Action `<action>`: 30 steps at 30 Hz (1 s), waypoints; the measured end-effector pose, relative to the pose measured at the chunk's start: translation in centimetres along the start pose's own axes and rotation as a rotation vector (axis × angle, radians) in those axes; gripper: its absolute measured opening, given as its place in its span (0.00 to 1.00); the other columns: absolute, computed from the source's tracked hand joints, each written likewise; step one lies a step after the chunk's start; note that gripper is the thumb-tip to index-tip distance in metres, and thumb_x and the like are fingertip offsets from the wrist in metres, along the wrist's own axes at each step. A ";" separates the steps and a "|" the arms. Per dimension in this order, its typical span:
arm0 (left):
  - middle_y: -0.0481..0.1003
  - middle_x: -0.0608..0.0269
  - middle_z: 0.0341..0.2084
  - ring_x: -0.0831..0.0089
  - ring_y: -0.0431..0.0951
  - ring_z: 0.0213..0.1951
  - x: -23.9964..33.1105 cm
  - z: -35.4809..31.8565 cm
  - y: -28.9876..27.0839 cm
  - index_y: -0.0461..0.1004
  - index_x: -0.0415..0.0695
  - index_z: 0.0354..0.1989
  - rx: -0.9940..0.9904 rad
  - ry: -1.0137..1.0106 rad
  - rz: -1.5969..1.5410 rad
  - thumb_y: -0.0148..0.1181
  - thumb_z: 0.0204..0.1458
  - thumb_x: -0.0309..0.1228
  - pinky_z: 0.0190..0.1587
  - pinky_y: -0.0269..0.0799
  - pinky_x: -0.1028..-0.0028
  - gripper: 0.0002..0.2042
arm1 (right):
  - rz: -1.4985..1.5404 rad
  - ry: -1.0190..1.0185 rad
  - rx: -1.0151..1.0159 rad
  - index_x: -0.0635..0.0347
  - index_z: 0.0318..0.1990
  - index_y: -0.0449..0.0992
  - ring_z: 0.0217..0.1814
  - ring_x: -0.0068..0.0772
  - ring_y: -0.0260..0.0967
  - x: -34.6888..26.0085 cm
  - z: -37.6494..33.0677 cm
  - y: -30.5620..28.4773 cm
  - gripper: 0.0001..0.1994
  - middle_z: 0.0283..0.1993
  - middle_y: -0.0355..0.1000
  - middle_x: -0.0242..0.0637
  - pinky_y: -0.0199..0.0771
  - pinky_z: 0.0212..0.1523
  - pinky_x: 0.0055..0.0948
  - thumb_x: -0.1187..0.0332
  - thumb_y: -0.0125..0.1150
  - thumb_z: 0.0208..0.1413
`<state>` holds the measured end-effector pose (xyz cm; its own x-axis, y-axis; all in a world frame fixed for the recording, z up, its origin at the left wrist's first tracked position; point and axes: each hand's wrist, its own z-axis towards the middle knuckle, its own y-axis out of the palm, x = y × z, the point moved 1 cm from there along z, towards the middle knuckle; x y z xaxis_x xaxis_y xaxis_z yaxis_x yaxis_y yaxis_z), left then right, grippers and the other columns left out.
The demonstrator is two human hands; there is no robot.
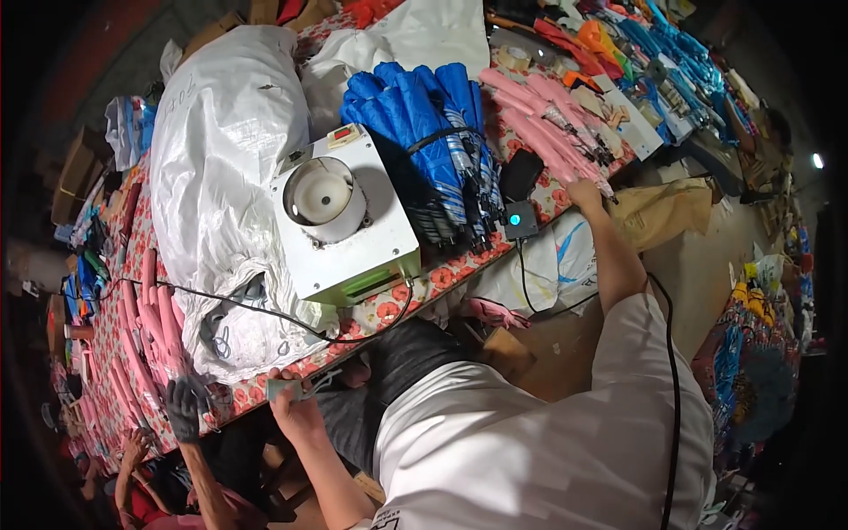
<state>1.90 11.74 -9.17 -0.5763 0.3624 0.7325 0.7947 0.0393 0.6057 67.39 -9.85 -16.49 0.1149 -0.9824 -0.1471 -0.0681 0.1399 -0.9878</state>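
My left hand (299, 415), at the table's front edge, is closed round a small greyish piece with a thin pale strap or cord hanging from it; its kind I cannot make out. My right arm reaches out to the far right. There my right hand (585, 193) is at the near ends of a pile of folded pink umbrellas (552, 132), its fingers bent and partly hidden, so its grip is unclear. Between my hands stands a white box-shaped machine (353, 225) with a round cup on top. Behind it lies a bundle of folded blue umbrellas (415, 115).
A big white woven sack (230, 132) covers the table's left part. More pink umbrellas (159, 318) lie beyond it, near a co-worker's grey-gloved hand (185, 408). A black cable (265, 314) crosses the flowered tablecloth (442, 278). A small black box (519, 221) with a lit button sits at the edge.
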 end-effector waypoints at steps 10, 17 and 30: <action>0.77 0.57 0.33 0.71 0.76 0.32 0.2 -5.2 10.6 0.69 0.41 0.34 -0.193 0.087 0.654 0.64 0.38 0.16 0.37 0.71 0.76 0.14 | 1.600 -0.577 -0.708 0.62 0.27 0.72 0.31 0.32 0.66 -14.8 -17.2 -12.6 0.10 0.30 0.68 0.40 0.66 0.34 0.27 0.68 0.50 0.56; 0.77 0.63 0.25 0.72 0.74 0.25 1.2 -8.6 13.8 0.72 0.42 0.30 -0.427 0.428 0.928 0.70 0.38 0.23 0.30 0.70 0.75 0.13 | 1.516 -1.043 -1.110 0.61 0.31 0.73 0.45 0.35 0.63 -19.1 -41.9 -11.7 0.13 0.48 0.66 0.45 0.61 0.52 0.32 0.59 0.53 0.59; 0.74 0.65 0.24 0.72 0.72 0.24 1.7 -9.1 4.8 0.72 0.41 0.28 -0.089 0.452 0.761 0.72 0.36 0.24 0.30 0.68 0.76 0.13 | 1.871 -0.956 -1.562 0.53 0.27 0.60 0.24 0.27 0.54 -25.3 -46.4 -20.9 0.22 0.19 0.57 0.29 0.55 0.31 0.26 0.44 0.46 0.60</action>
<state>2.98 4.05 -2.16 0.0663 -0.1424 0.9876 0.9861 -0.1417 -0.0867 19.91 6.38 10.25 -0.6829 0.2292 -0.6936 -0.7304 -0.2319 0.6425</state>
